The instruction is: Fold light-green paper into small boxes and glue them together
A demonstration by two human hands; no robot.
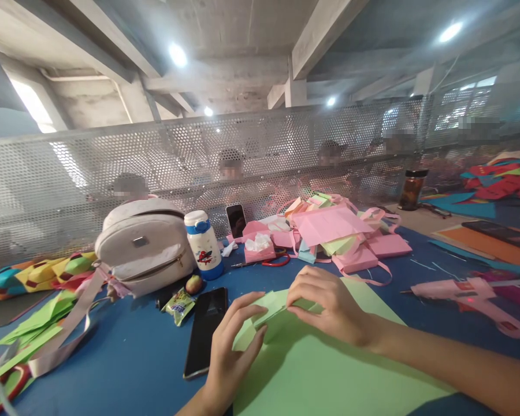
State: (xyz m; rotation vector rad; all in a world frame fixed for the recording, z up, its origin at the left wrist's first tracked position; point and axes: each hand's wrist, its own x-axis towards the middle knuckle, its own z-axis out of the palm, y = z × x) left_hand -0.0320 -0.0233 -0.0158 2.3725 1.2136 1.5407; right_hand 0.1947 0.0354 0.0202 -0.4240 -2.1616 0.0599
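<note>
A large light green paper sheet (pixel 320 370) lies on the blue table (pixel 125 358) in front of me, its far corner folded up. My left hand (pixel 231 352) pinches the left part of that fold with thumb and fingers. My right hand (pixel 329 306) presses down on the folded edge with fingers curled over it. A black phone (pixel 205 338) lies flat just left of my left hand.
Behind stand a white backpack (pixel 145 245), a white-and-blue bottle (pixel 204 244), an upright phone (pixel 236 220), red-handled scissors (pixel 273 262) and a pile of pink paper boxes (pixel 342 237). A pink glue gun (pixel 472 294) lies right. Green scraps (pixel 34 332) lie left. People sit behind a perforated metal screen (pixel 69 179).
</note>
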